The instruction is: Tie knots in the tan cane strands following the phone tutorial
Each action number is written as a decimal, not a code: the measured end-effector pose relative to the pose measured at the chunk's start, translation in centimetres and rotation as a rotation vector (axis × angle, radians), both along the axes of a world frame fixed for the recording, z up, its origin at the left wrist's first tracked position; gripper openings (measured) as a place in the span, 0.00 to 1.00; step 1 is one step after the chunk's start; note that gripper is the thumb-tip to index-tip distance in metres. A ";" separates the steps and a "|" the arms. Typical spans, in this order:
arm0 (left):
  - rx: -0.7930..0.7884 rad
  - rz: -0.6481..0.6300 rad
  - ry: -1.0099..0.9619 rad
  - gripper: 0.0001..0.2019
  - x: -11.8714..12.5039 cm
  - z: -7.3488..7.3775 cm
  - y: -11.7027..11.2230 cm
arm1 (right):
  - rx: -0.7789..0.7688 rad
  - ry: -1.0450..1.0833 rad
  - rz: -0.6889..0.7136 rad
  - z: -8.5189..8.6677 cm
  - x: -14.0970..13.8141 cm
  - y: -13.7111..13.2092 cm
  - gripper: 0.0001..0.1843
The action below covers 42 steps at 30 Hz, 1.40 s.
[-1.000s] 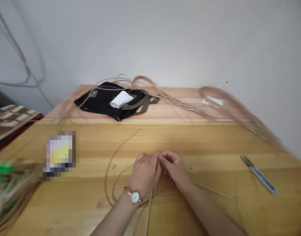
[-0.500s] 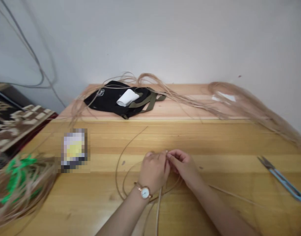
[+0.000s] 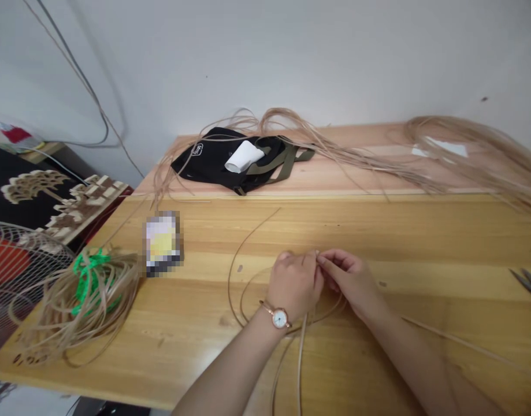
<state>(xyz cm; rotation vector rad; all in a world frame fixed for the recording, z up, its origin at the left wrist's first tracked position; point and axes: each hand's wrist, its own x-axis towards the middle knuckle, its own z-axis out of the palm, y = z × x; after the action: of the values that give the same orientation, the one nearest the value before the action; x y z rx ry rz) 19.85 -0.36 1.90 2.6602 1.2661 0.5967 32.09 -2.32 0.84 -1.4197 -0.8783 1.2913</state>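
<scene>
Thin tan rattan strands run out from under my hands, some curling in loops on the wooden table. My left hand, with a watch on its wrist, is closed over the strands, and its palm side is hidden. Right beside it, my right hand pinches a strand between thumb and forefinger, close to the left fingertips. The two hands meet just above the tabletop. One loose strand arcs out to the left, and another passes under my right forearm.
A bundle of strands with green ties lies at the left, near a blurred box. Behind are a black bag, a white roll and long strand bundles. Snips lie at the right edge.
The view has turned left, so everything sits further right and slightly higher, and the snips are partly cut off. The hands keep the same pinching hold on the strands.
</scene>
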 end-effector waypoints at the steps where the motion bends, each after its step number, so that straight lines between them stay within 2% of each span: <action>1: 0.005 0.001 0.001 0.11 0.0 0.0 0.0 | 0.002 0.000 0.003 0.0 0.0 0.0 0.13; 42: 0.002 0.003 -0.011 0.11 0.0 -0.1 0.0 | -0.008 0.005 -0.022 0.5 -0.2 -0.2 0.13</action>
<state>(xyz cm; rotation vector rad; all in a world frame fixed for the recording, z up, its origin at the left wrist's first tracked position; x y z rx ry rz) 19.89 -0.37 1.83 2.6537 1.2673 0.6131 31.90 -2.47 1.33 -1.4279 -0.8532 1.2826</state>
